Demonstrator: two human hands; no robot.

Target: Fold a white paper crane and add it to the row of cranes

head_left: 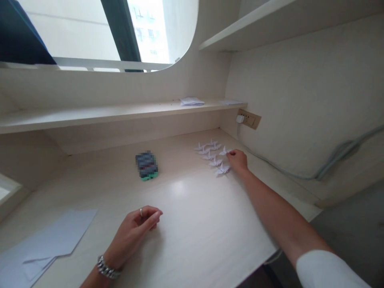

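Note:
At the back right of the desk, my right hand pinches a white folded paper crane by one end. Just left of it, several more paper cranes stand close together in rough rows. My left hand, with a ring and a chain bracelet, hovers or rests near the front of the desk; I cannot tell if it touches. Its fingers are curled together with the thumb against them, and nothing shows in them. White paper sheets lie on the desk to the left of this hand.
A phone-like item, blurred out, with a green edge lies mid-desk. Folded papers sit on the low shelf. A plug in the wall socket feeds a cable running along the right wall. An upper shelf juts out.

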